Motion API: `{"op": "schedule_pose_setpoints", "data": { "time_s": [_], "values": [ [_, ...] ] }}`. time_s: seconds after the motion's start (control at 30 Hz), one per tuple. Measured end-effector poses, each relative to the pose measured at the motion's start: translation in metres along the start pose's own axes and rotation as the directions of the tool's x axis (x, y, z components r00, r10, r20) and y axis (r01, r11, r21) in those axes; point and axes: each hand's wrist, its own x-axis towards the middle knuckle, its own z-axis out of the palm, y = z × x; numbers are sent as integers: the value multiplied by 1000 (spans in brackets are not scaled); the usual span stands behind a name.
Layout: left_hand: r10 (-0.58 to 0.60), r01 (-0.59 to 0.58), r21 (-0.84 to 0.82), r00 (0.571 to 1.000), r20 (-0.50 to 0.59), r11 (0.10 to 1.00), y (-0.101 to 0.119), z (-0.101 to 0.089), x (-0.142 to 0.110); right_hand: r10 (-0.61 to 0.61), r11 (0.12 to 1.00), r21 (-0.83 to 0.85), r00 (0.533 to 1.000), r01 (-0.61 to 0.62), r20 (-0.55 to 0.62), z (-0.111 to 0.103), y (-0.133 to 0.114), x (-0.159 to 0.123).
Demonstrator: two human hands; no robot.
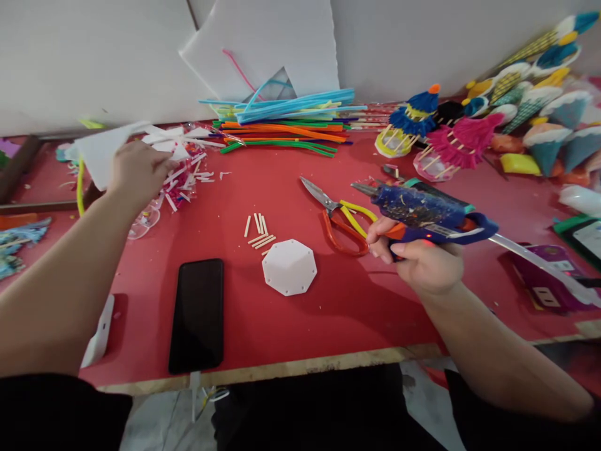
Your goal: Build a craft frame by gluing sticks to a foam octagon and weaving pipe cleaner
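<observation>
My right hand [417,257] is closed round the handle of a blue glue gun [425,210], held above the red table [357,300] with its nozzle pointing left. My left hand [136,172] reaches to the far left, fingers curled over a heap of white foam scraps [185,175] next to a white sheet [101,153]; what it grips is hidden. A white octagonal foam piece [289,267] lies flat near the table's front. Several short wooden sticks [259,232] lie just behind it. Scissors with red and yellow handles [339,216] lie beside the glue gun.
A black phone [197,315] lies near the front edge. Colourful pipe cleaners [286,122] are piled at the back. Finished tasselled crafts and cones [516,119] crowd the back right. A purple power strip [544,282] sits at the right. White foam boards [263,44] lean on the wall.
</observation>
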Motion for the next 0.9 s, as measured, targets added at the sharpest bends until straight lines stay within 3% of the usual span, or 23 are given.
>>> {"op": "schedule_pose_setpoints", "data": {
  "time_s": [0.1, 0.17, 0.27, 0.3, 0.33, 0.4, 0.47, 0.57, 0.7, 0.8, 0.9],
  "values": [
    [53, -52, -28, 998, 43, 998, -5, 19, 13, 24, 1000, 16, 1000, -24, -13, -2, 3, 0],
    [19, -19, 2, 996, 86, 1000, -4, 27, 20, 28, 999, 29, 1000, -28, -13, -3, 3, 0],
    [-201, 200, 26, 977, 76, 980, 7, 20, 21, 20, 999, 37, 1000, -20, -21, -2, 0, 1],
    [-312, 314, -25, 949, 45, 949, 14, 12, 17, 18, 999, 39, 999, -17, -26, -2, -2, 1],
    [-346, 355, -137, 935, 82, 925, 23, 1, 12, 13, 999, 42, 999, -12, -30, -1, -4, 1],
    [-261, 311, -424, 950, 173, 851, 49, -25, -6, 0, 999, 42, 1000, 1, -29, -1, -7, 0],
    [-76, 253, -630, 953, 293, 734, 82, -53, -31, -7, 1000, 31, 1000, 7, -16, -2, -6, 0],
    [184, 86, -746, 945, 272, 660, 133, -86, -71, 26, 1000, -18, 1000, -25, 8, -6, -2, -2],
    [168, -28, -635, 972, 162, 772, 174, -104, -99, 101, 994, -51, 995, -101, -7, -8, 5, -5],
    [177, -30, -596, 966, 190, 803, 182, -101, -101, 112, 993, -37, 993, -113, -33, -6, 6, -6],
    [155, 32, -640, 960, 234, 767, 183, -94, -101, 104, 994, -36, 994, -106, -33, -5, 5, -6]
  ]
}}
